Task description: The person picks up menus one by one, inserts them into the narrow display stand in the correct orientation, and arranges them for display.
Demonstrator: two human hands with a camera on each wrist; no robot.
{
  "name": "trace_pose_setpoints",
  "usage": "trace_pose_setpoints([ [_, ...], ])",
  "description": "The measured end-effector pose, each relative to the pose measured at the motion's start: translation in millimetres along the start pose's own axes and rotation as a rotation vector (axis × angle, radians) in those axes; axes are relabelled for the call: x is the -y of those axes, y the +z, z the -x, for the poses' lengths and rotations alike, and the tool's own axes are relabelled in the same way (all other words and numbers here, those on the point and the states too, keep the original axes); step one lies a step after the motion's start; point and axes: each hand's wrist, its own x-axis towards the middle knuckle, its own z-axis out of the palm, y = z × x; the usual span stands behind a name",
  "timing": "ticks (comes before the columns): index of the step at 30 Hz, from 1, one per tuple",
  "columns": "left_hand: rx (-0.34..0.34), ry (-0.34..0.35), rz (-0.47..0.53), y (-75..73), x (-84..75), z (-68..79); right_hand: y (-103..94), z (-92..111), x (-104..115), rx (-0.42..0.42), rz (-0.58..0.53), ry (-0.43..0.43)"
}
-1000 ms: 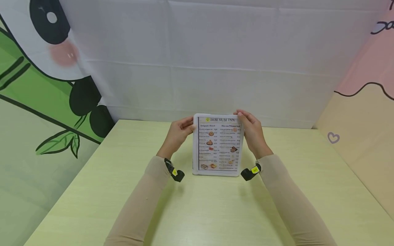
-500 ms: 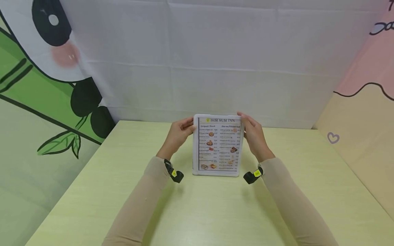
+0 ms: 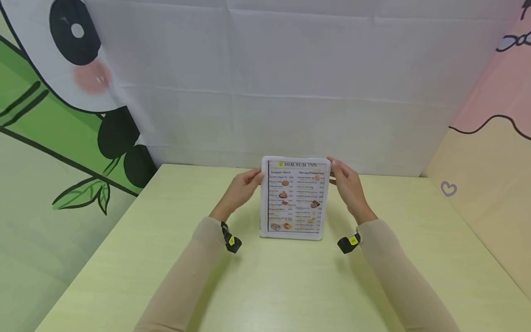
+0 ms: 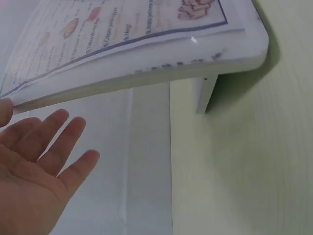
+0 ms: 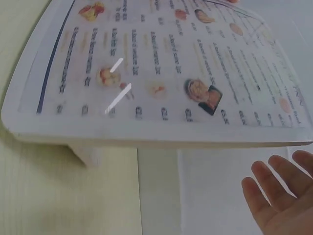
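A white-framed menu stand (image 3: 296, 198) headed "DIM SUM INN" leans back upright on the pale table (image 3: 290, 286). Behind it, a white support leg (image 4: 206, 93) shows in the left wrist view. My left hand (image 3: 238, 191) is at the stand's upper left edge; its thumb tip lies at the edge while the other fingers spread loosely behind, apart from the board. Near the upper right corner is my right hand (image 3: 347, 186). In the right wrist view, the right-hand fingers (image 5: 266, 186) are extended with a gap to the board, and the thumb is out of sight.
A white cloth backdrop (image 3: 298, 92) hangs at the table's back edge. Printed panels flank it: a green leafy one (image 3: 79, 189) on the left and a pink and cream one (image 3: 485, 175) on the right. Each wrist wears a small black camera (image 3: 232, 243).
My right hand has slid off the stand's top right corner, moving right and towards me. My left hand has shifted slightly left and down. The menu stand keeps its place.
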Motion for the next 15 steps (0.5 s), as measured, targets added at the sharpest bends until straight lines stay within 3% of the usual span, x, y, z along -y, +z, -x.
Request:
trace_pose_setpoints([
  [8,-0.048,0.1,-0.3,-1.7,2.6,9.5,-9.0,7.7,-9.1,0.035,0.388,-0.145],
  [15,-0.166,0.102,-0.703,-4.4,2.6,20.3,-12.4,15.7,-18.4,0.025,0.697,-0.285],
])
